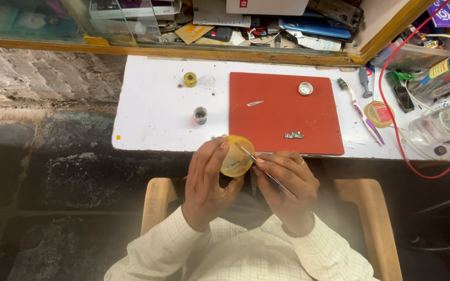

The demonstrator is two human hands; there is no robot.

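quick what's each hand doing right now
Left hand: closed around a round yellow tape roll.
Right hand: gripping metal tweezers, tips at the roll.

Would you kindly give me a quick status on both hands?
Left hand grips yellow roll. Right hand holds tweezers, tips at the roll. Nothing between them.

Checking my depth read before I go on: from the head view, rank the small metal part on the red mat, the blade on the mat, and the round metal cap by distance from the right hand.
1. Small metal part, on the red mat near its front edge, just beyond the right hand.
2. Blade, mid-mat, toward the left.
3. Round metal cap, at the mat's far edge.
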